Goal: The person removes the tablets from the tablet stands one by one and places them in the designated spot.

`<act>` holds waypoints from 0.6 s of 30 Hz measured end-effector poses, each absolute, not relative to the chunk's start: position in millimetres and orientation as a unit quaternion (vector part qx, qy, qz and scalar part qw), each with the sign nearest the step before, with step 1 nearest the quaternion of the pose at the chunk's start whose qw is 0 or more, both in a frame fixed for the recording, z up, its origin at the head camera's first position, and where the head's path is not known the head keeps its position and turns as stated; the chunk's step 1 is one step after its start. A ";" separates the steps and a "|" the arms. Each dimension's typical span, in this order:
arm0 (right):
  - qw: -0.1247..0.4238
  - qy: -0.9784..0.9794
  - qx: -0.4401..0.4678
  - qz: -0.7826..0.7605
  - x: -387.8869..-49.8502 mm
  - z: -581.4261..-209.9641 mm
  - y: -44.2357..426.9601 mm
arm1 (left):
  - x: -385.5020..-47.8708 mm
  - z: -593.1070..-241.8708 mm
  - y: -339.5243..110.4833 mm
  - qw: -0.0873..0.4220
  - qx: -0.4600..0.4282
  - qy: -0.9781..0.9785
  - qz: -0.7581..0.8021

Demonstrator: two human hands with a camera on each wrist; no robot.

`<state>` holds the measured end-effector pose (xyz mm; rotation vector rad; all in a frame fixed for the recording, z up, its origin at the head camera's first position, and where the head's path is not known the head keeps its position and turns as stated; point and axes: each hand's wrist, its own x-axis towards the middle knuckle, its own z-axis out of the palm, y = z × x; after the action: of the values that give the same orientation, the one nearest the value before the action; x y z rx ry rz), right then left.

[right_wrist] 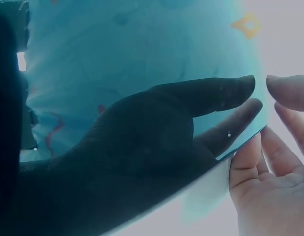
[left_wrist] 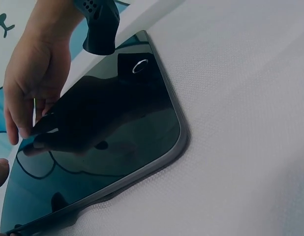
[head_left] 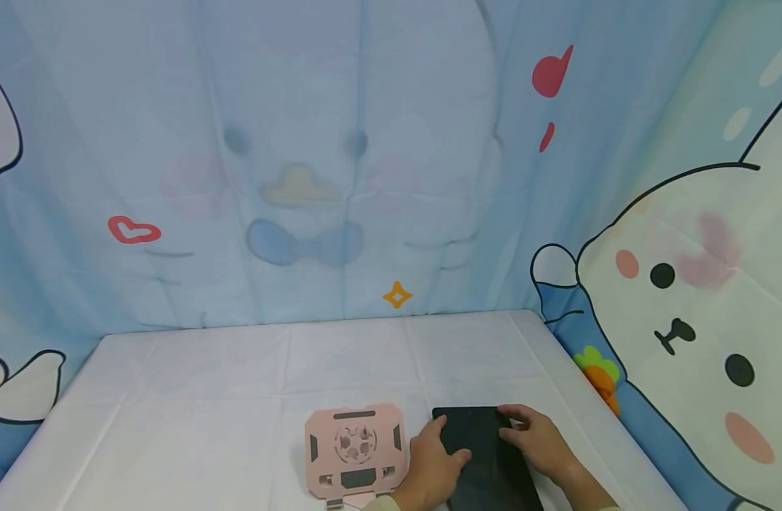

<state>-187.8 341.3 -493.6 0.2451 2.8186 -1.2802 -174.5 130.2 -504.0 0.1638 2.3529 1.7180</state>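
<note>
A tablet point(head_left: 483, 454) with a dark, glossy screen is at the front right of the white-covered table. My left hand point(head_left: 432, 461) holds its left edge, with the thumb over the screen and fingers at the edge. The right hand point(head_left: 538, 443) is at the top right corner, its index finger and thumb bent around the edge. In the left wrist view the tablet point(left_wrist: 107, 123) shows a rounded corner and grey rim above the cloth. Reflections cover the screen point(right_wrist: 142, 54) in the right wrist view, where fingers point(right_wrist: 248, 162) curl at the edge.
Left of the tablet lies a pink stand point(head_left: 355, 454) with a round cut-out pattern and dark pads, close beside my left hand. White cloth covers the table point(head_left: 193, 419). A blue printed curtain point(head_left: 301, 142) hangs behind and on both sides.
</note>
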 end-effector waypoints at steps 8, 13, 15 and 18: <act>0.022 0.912 0.080 -0.402 -189.1 -493.0 340.3 | -174.4 -503.9 129.6 0.114 0.057 0.800 0.586; 0.022 0.914 0.076 -0.397 -188.6 -491.4 339.0 | -173.7 -502.7 129.5 0.115 0.055 0.804 0.580; 0.022 0.915 0.076 -0.396 -188.2 -491.2 338.6 | -173.5 -502.4 129.6 0.117 0.052 0.807 0.577; 0.021 0.915 0.078 -0.395 -188.0 -491.3 338.0 | -172.9 -501.2 129.3 0.119 0.048 0.808 0.575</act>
<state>-188.0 338.0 -491.3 0.2413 2.8373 -1.2253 -172.9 129.3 -501.2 0.1411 2.3619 1.6806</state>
